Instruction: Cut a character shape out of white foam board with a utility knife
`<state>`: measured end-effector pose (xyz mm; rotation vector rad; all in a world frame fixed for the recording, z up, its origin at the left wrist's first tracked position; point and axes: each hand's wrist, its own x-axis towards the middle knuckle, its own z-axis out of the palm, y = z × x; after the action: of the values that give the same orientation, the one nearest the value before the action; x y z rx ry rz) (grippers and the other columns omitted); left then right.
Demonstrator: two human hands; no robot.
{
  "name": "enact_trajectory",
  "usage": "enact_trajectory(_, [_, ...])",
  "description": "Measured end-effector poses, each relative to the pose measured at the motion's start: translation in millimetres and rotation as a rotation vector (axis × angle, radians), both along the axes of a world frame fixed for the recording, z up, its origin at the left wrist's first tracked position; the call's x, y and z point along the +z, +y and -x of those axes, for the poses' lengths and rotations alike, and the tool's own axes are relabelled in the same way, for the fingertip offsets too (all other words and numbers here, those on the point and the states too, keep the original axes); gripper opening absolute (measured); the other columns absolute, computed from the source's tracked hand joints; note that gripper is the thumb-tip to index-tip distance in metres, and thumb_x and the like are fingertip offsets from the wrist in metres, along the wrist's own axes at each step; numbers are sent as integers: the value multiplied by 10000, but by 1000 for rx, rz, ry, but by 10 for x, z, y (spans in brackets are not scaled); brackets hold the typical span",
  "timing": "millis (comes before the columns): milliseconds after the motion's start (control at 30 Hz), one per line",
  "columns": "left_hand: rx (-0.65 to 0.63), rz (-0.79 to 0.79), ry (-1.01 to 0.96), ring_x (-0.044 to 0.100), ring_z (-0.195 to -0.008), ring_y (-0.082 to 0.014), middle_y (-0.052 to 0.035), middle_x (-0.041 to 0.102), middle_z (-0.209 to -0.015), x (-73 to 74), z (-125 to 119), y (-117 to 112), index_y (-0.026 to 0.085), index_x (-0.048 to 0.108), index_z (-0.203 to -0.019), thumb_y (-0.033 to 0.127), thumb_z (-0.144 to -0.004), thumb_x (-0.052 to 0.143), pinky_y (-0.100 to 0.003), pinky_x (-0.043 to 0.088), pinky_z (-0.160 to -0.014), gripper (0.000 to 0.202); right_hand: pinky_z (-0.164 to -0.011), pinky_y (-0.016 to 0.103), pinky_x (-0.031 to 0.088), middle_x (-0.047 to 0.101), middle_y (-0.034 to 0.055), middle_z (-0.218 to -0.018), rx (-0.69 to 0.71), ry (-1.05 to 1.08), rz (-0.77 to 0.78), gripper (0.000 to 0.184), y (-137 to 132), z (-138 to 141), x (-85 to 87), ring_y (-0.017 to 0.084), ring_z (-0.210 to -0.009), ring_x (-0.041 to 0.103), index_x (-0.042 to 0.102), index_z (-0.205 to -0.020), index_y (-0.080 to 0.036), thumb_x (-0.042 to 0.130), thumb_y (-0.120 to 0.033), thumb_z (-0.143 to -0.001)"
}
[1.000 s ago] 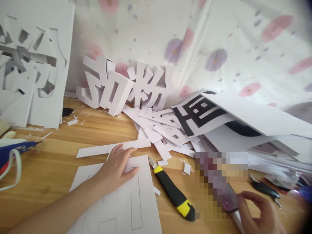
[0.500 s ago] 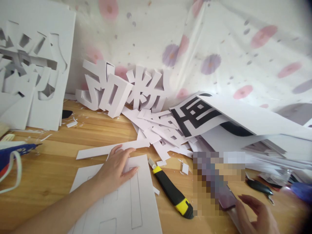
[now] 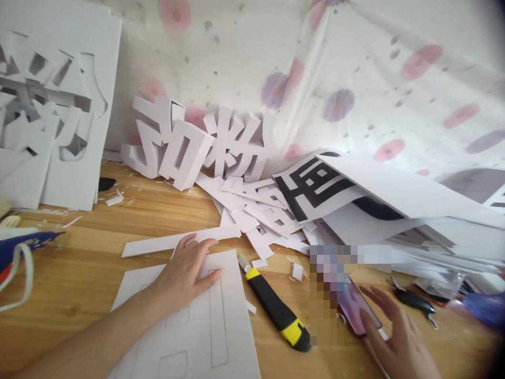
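My left hand (image 3: 191,271) lies on a white board (image 3: 197,337) that has pencil-drawn rectangles on it, fingers spread and thumb apart. Its fingertips come close to a long white strip (image 3: 158,246) just beyond the board. Right of the board is a black and yellow utility knife (image 3: 274,302), its blade end toward the board's upper corner. At the lower right, my right hand (image 3: 389,323) is over the lower end of a phone (image 3: 357,310), thumb and fingers apart. A white cable (image 3: 373,355) runs from the phone's end. Blurred squares hide the phone's upper part.
White cut-out characters (image 3: 185,152) stand against the flowered curtain (image 3: 236,58). Board offcuts (image 3: 272,216) lie before them. Printed sheets (image 3: 315,189) are piled at right, near a black key fob (image 3: 414,300). Cut boards (image 3: 74,179) lean at left, above a blue glue gun (image 3: 29,245).
My right hand has moved left and slightly up, from the phone's lower corner to over its lower part. My left hand stays on the board, and the view has shifted slightly.
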<state>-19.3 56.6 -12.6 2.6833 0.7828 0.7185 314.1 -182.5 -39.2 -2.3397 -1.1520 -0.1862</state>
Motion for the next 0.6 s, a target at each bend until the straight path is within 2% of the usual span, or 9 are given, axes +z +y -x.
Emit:
enact_trajectory(100, [11,-15,15,547,-917,-223,-24,597,-858,9,3,0,197,329,-1199,381,-868,463,-490,300,-971,402,-453,273,487,664,56,-1020,83,51,14,427,45,75,45,279,-1006,573,503,-1115,-257,431,-502,-773])
enact_trajectory(167, [10,-11,16,540,-935,-224,-24,593,-867,14,5,2,199,323,-1201,378,-868,466,-491,300,-971,404,-445,270,483,668,63,-1018,59,29,-16,419,53,122,53,287,-1040,558,513,-1092,-248,421,-505,-775])
enact_trajectory(267, [3,6,14,540,-943,-218,-29,596,-916,19,7,6,208,324,-1204,365,-865,475,-498,282,-983,403,-485,324,491,646,74,-1084,-8,-20,-9,490,50,167,43,279,-882,620,503,-1115,-240,435,-549,-741])
enact_trajectory(400, [10,1,5,541,-935,-225,-33,603,-906,28,7,6,206,330,-1204,364,-861,479,-500,303,-965,406,-466,318,475,656,50,-1059,-45,82,7,480,29,182,8,220,-671,628,491,-1129,-266,423,-557,-754])
enact_trajectory(500, [9,7,-18,542,-939,-227,-23,605,-888,36,9,4,211,344,-1201,361,-857,485,-496,306,-967,401,-527,361,484,638,84,-1080,-97,4,-23,492,26,186,-2,229,-650,617,524,-1092,-240,408,-561,-738])
enact_trajectory(600, [2,18,-28,552,-923,-215,-23,608,-914,40,13,3,209,352,-1200,354,-856,488,-491,289,-985,397,-539,374,478,646,89,-1051,-78,-5,6,480,26,208,22,236,-628,618,555,-1045,-241,418,-566,-719])
